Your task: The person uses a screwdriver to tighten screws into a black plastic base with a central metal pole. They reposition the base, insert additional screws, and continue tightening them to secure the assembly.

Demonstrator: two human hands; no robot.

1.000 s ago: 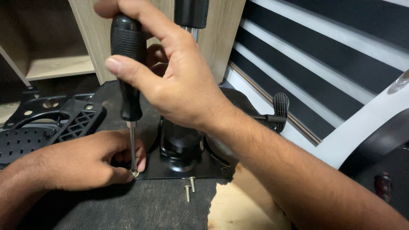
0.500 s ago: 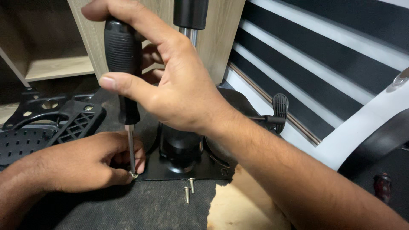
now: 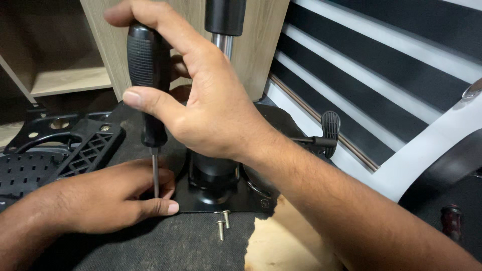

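Fingers (image 3: pixel 150 103) wrap black ribbed screwdriver (image 3: pixel 149 85), slim steel shaft upright.

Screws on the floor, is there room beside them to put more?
Yes. The dark carpet left of the two loose screws, below the left hand, is bare, and so is the pale wood patch to their right. It is crowded at the black metal plate, where the right hand holds the screwdriver upright.

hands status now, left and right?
Left hand: fingers pinched around the screwdriver shaft near its tip.
Right hand: closed on the screwdriver handle.
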